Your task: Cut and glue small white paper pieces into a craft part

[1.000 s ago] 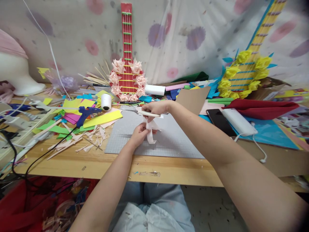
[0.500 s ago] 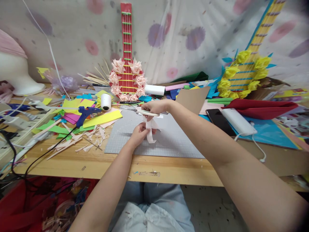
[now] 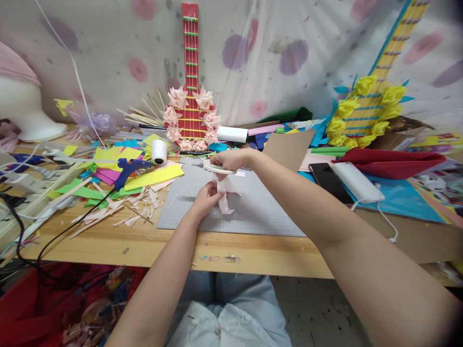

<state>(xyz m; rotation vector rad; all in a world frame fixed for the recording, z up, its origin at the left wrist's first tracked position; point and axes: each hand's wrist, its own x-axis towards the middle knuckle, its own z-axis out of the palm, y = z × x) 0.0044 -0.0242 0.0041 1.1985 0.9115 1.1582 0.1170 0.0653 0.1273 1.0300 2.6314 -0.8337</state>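
Over the grey cutting mat (image 3: 267, 207), my right hand (image 3: 231, 159) is closed around the white handles of a pair of scissors (image 3: 218, 169). Their metal blades point to the left. Just below, my left hand (image 3: 207, 198) pinches a pale pink paper strip (image 3: 224, 203), which hangs down with a bent lower end. The strip's upper end reaches up to the fingers of my right hand, and I cannot tell whether they touch it.
Paper scraps (image 3: 144, 205), a blue glue gun (image 3: 128, 171) and a white spool (image 3: 158, 152) lie at the left. Behind the mat stands a red paper guitar (image 3: 191, 115) with pink flowers. A phone (image 3: 327, 180) and a white power bank (image 3: 356, 180) lie at the right.
My hands have shifted very slightly to the left, with the scissors and paper strip still held. Otherwise the scene looks the same.
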